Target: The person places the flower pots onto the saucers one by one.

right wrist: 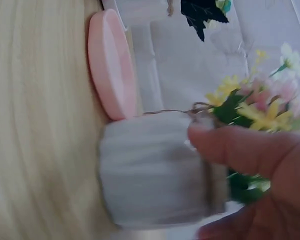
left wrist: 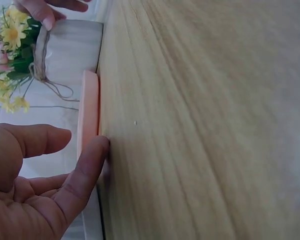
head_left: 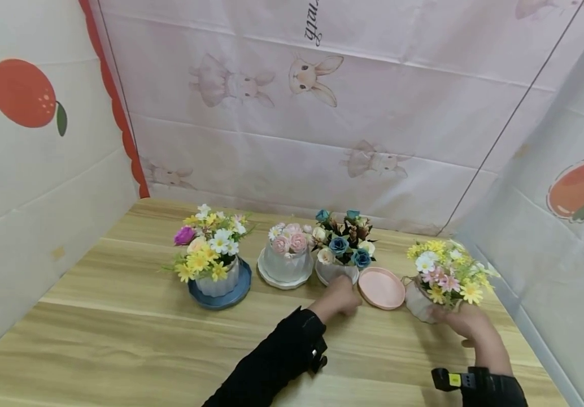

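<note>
Wooden surface with four small flower pots in a row before a printed backdrop. The right hand grips the grey ribbed pot at the right end of the row, fingers curled round its wall; the pot stands on the surface, is tied at the neck with thin twine, and holds yellow, white and pink daisy-like flowers. Just to its left lies a round pink saucer, shallow, with a raised rim, flat on the surface and close beside the pot. The left hand rests at the saucer's left edge with relaxed, spread fingers, one fingertip on the surface against the rim. Behind this hand stands a white pot of blue and cream roses; further left, a white pot of pink roses on a white saucer and a pot of yellow and white blooms on a blue saucer.
</note>
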A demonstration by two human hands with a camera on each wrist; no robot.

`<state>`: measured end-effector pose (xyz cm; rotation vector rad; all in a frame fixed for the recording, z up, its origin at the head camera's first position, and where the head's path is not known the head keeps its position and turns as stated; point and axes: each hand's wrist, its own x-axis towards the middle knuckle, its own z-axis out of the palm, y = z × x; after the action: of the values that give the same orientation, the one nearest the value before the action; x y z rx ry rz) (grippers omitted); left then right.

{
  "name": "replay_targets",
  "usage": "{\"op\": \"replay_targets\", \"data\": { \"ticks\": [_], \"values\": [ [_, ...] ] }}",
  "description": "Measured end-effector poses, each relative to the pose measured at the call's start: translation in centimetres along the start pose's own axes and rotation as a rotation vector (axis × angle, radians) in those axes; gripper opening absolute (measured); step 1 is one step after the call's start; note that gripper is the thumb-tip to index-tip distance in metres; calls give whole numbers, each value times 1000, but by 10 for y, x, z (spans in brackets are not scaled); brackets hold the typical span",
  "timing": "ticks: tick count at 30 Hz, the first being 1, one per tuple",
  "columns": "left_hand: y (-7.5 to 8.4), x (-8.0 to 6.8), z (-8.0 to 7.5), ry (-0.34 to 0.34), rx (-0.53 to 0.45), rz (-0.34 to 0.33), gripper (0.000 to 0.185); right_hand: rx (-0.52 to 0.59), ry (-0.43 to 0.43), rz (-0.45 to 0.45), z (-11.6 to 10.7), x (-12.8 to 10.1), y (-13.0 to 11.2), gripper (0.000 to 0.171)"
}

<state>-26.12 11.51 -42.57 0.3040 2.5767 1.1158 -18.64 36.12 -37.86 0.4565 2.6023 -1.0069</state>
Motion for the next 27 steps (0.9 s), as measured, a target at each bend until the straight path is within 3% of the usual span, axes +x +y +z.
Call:
{"op": "replay_targets", "data": {
  "ticks": [5, 11, 16, 18, 27],
  "values": [
    [1, 4, 5, 36, -85, -19, 11, 147, -20, -23, 3, 13, 7, 110],
    [5, 9, 14, 143, -114, -43, 43, 222, 169, -222, 11, 25, 15, 111],
    [7, 12, 16, 180, -161, -54, 45, 261, 258, -341, 15, 29, 19, 108],
    [9, 13, 16, 195, -144, -40, 43, 249, 268, -366, 14, 30, 19, 107],
    [13, 13, 22, 338, 98, 82, 28, 172, 237, -414, 10, 34, 16, 97]
  ]
}}
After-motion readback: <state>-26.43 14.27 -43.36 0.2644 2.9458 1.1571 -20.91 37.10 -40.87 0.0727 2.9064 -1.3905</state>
